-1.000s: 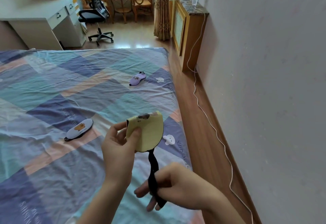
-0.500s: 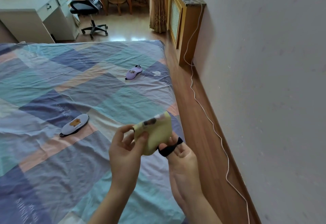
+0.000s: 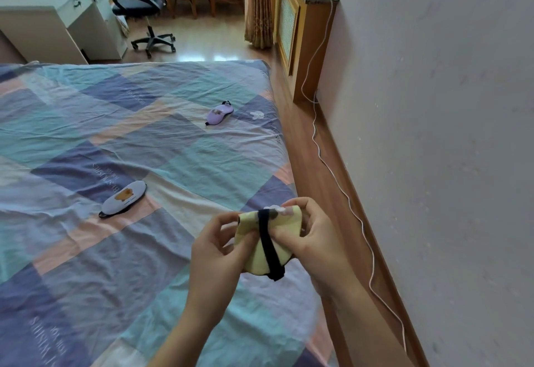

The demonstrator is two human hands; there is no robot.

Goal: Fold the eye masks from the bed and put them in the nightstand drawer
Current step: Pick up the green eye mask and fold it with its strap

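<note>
We now have the black strap (image 3: 267, 244) wrapped across the folded yellow eye mask (image 3: 264, 246), where a second ago it dangled loose below, so this one looks nearly ready for the drawer. Our left hand (image 3: 215, 246) and right hand (image 3: 307, 232) both pinch the soft padded bundle above the bed (image 3: 144, 135). The white mask (image 3: 124, 199) and purple mask (image 3: 219, 112) lie flat on the wrinkled patchwork sheet.

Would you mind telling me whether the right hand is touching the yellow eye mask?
Touching. The head view shows the right hand pinching the folded yellow eye mask, its thumb pressed beside the black strap.
</note>
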